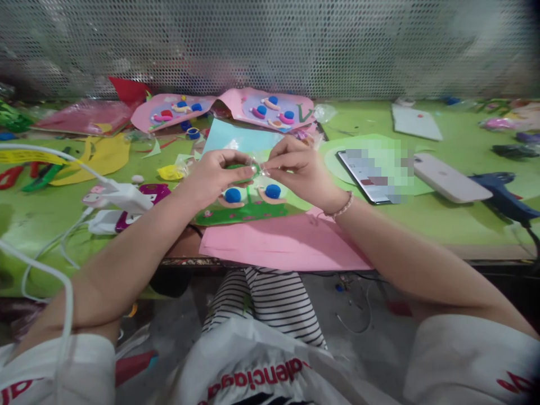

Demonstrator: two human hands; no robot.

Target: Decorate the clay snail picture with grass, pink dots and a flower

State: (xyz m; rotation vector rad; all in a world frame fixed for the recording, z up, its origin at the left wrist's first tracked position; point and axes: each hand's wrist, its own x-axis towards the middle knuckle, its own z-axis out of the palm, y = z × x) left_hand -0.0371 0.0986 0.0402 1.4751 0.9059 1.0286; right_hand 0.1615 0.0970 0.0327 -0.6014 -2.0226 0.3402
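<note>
My left hand (221, 173) and my right hand (297, 169) meet fingertip to fingertip over the craft picture. Both are closed in a pinch, with something small and shiny between them, too blurred to name. Some green shows under my left fingers. Below my hands lies the craft picture (248, 212), with a dark green strip along its bottom. On it are two snail shapes with blue round shells, a left one (233, 195) and a right one (272, 191). My fingers hide the picture's upper part. A pink sheet (287, 242) lies beneath, at the table's front edge.
Two pink snail pictures (276, 109) lie at the back by the perforated metal screen (270, 45). To my right are a lit phone (367, 177), a pale phone (451, 177) and a blue glue gun (506, 194). Chargers (122, 197) with white cables and scissors (46, 177) are left.
</note>
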